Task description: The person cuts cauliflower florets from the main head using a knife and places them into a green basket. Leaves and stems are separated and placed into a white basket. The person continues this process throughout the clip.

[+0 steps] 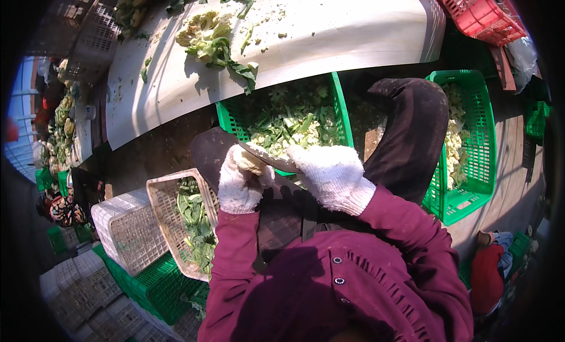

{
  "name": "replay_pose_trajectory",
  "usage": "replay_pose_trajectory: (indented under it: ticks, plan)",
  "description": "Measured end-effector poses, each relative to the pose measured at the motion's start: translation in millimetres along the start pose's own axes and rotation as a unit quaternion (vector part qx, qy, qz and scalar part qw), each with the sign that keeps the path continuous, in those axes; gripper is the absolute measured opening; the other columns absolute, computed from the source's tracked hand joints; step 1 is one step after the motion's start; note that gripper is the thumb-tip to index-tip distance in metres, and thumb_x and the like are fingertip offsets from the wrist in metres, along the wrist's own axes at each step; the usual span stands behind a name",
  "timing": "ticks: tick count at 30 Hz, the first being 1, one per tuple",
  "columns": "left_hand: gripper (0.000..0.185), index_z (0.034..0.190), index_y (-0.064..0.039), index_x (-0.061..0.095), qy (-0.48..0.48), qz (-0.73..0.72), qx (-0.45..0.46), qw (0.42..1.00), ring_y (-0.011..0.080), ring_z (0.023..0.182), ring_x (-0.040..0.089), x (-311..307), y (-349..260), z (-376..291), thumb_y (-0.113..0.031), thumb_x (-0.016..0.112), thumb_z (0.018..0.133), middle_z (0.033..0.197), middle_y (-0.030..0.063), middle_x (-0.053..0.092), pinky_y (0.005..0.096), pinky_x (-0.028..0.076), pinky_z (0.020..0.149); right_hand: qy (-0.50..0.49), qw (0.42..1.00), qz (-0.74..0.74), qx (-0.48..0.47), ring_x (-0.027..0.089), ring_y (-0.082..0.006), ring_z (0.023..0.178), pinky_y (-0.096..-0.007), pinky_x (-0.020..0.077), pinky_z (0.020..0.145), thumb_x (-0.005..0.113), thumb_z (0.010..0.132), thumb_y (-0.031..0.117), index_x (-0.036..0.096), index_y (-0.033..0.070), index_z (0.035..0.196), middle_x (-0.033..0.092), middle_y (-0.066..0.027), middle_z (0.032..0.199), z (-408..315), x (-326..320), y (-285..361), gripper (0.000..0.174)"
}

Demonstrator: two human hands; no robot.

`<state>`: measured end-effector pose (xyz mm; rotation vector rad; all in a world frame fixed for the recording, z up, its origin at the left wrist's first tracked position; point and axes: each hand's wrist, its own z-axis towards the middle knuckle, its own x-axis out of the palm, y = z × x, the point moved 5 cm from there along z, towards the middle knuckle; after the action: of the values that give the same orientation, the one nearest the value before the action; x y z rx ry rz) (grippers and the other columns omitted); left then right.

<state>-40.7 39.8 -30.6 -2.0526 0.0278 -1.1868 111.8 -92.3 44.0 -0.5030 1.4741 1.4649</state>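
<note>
My left hand (240, 183), in a white knit glove, holds a small cauliflower piece (250, 162) above my lap. A knife (271, 160) with bits stuck to its blade is gripped in my gloved right hand (333, 176); its handle is hidden by the fingers. The blade lies across the top of the cauliflower piece. Just beyond both hands, a green plastic crate (342, 108) between my knees holds cut stalks, leaves and florets. On the white-topped table (353, 37) rests a partly trimmed cauliflower head (205, 37), its leaves hanging over the near edge.
A green crate (483, 165) with florets stands at my right. To my left, a whitish crate (154, 196) of leaves leans beside another white crate (128, 227) and stacked crates. A red crate (485, 17) sits at the upper right. A person in red (485, 271) is behind at right.
</note>
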Motion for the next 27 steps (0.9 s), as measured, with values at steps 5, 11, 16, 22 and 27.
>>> replay_pose_trajectory:
  ticks: [5,11,16,22,27]
  plan:
    - [0.033,0.121,0.000,0.058,-0.046,0.080,0.022,0.995,0.0330,0.085,0.074,-9.3,-8.4,-1.4,-0.015,0.071,0.094,0.102,0.0186,0.071,0.0452,0.064,0.069,0.028,0.999,-0.022,0.023,0.066,-0.0291,0.058,-0.0420,0.0503,0.051,0.068,0.087,0.021,0.061,0.016,0.100,0.061,-0.0065,0.069,-3.8,12.6,-8.0,0.016]
    - [0.032,0.115,0.000,0.060,0.021,0.107,0.019,0.994,0.0314,0.082,0.073,4.3,-13.8,-0.4,-0.020,0.072,0.093,0.099,0.0187,0.070,0.0405,0.061,0.060,0.003,0.999,0.026,0.028,0.068,-0.0293,0.066,-0.0405,0.0510,0.055,0.066,0.091,0.019,0.060,0.012,0.101,0.063,-0.0084,0.077,-9.3,11.8,-15.9,0.013]
    - [0.037,0.116,0.002,0.060,-0.009,0.132,0.018,0.991,0.0273,0.081,0.073,10.4,-10.5,2.5,-0.025,0.073,0.095,0.102,0.0198,0.073,0.0356,0.061,0.063,0.035,0.999,0.008,0.005,0.066,-0.0260,0.058,-0.0408,0.0493,0.051,0.067,0.085,0.020,0.064,0.019,0.110,0.059,-0.0027,0.064,-15.1,-5.8,2.3,0.025]
    - [0.031,0.115,0.004,0.060,0.004,0.120,-0.013,0.993,0.0241,0.085,0.072,10.7,-3.5,1.4,-0.021,0.070,0.098,0.105,0.0182,0.072,0.0340,0.060,0.070,-0.003,0.998,-0.058,0.007,0.065,-0.0231,0.057,-0.0393,0.0489,0.050,0.065,0.085,0.021,0.063,0.016,0.109,0.061,-0.0021,0.068,-14.9,1.5,-1.2,0.025]
    - [0.014,0.106,0.001,0.061,0.021,0.116,-0.028,0.993,0.0208,0.081,0.066,26.2,8.9,2.7,-0.009,0.064,0.097,0.105,0.0156,0.067,0.0305,0.056,0.068,0.102,0.984,-0.014,0.143,0.070,-0.0290,0.071,-0.0436,0.0537,0.060,0.061,0.095,0.022,0.061,0.012,0.111,0.067,-0.0103,0.081,2.8,29.1,-45.5,0.019]
